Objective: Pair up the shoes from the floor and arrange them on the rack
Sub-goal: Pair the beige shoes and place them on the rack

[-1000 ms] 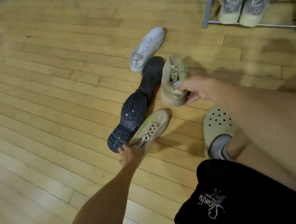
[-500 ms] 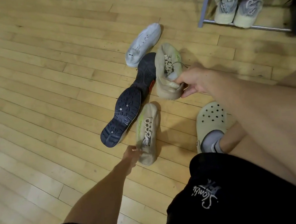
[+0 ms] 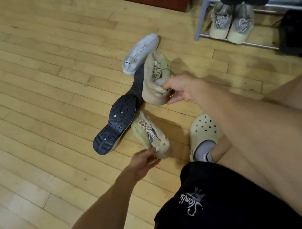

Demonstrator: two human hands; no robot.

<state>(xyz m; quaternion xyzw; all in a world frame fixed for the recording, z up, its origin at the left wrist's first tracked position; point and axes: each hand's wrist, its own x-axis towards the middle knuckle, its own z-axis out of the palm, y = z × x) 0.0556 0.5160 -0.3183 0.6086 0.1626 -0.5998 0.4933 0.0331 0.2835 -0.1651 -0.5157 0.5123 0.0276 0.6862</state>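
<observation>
Both hands are closed on the two tan sneakers: the right hand (image 3: 183,89) pinches the heel collar of the far tan sneaker (image 3: 156,79), lifted toe-up, while the left hand (image 3: 143,162) grips the heel of the near tan sneaker (image 3: 152,135). Over the last second that near sneaker has swung round from beside the overturned dark shoe (image 3: 117,122) to point the same way as its mate. The pair looks matched and ready for the rack (image 3: 203,11); the white shoe (image 3: 141,52) stays on the floor (image 3: 28,92).
</observation>
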